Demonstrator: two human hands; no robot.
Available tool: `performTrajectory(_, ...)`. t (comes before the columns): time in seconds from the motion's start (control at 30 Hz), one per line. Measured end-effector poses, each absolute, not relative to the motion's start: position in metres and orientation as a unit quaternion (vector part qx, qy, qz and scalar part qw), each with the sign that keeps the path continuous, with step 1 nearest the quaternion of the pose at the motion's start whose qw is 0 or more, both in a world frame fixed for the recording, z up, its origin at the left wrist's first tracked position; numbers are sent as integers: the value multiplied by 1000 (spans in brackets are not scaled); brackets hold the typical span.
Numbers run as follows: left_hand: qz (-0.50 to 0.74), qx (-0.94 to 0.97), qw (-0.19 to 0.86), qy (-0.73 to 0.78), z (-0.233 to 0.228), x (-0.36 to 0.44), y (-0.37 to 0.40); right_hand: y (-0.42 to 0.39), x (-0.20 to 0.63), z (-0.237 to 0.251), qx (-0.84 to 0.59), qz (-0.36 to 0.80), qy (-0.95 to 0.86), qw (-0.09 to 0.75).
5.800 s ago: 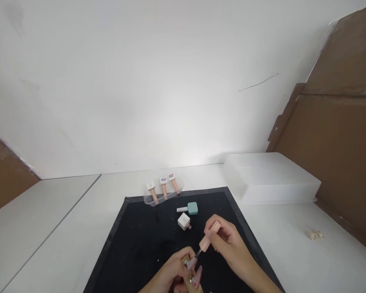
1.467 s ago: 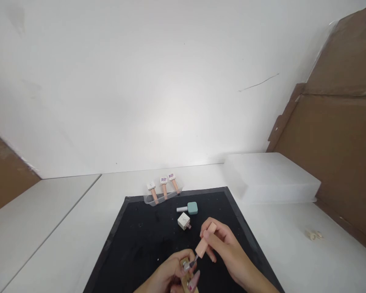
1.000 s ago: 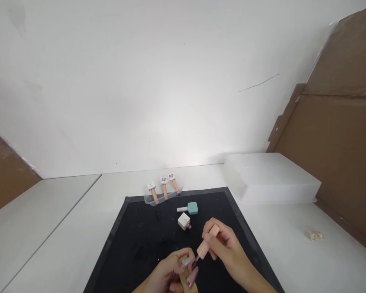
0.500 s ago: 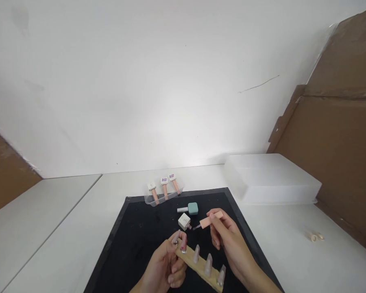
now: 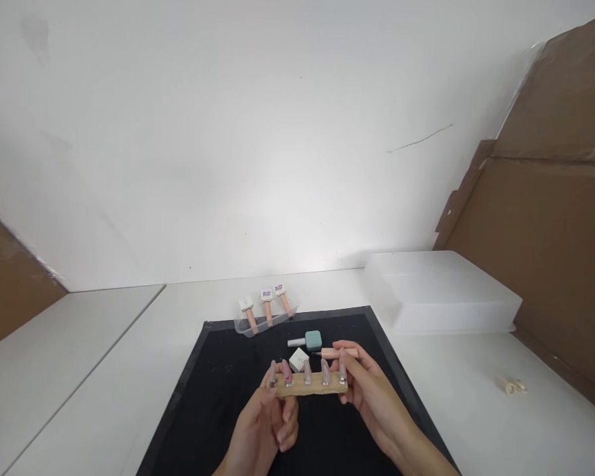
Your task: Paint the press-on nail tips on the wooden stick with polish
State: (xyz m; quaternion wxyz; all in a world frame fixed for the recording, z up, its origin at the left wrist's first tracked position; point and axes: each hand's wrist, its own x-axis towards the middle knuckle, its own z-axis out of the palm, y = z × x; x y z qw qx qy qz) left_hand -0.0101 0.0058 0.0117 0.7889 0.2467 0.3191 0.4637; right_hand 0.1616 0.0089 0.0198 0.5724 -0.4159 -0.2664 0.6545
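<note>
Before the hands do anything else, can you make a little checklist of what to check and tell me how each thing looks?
1. Wooden strip of nail tips held at both ends: ok, left hand and right hand grip it.
2. Strip level: ok, roughly horizontal.
3. Nail tips upright: ok.
4. Brush cap secure in the right hand: ok, pinched.
5. Open white bottle upright on the black mat: ok.
6. Polish on the tips dry: cannot tell.
</note>
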Motion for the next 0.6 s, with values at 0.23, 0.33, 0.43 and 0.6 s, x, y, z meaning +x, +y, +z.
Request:
performTrajectory(0.23,477,252,780,316,10,-12,3,9,162,21,-388,676,-261,570)
performTrajectory(0.33,478,249,777,325,10,-12,4,7,162,24,-373,686,-259,569)
performTrajectory(0.43,481,243,774,332,13,-10,5,6,161,26,-362,693,-261,565)
performTrajectory(0.6,480,260,761,351,21,-9,2,5,160,26,-356,707,-265,551)
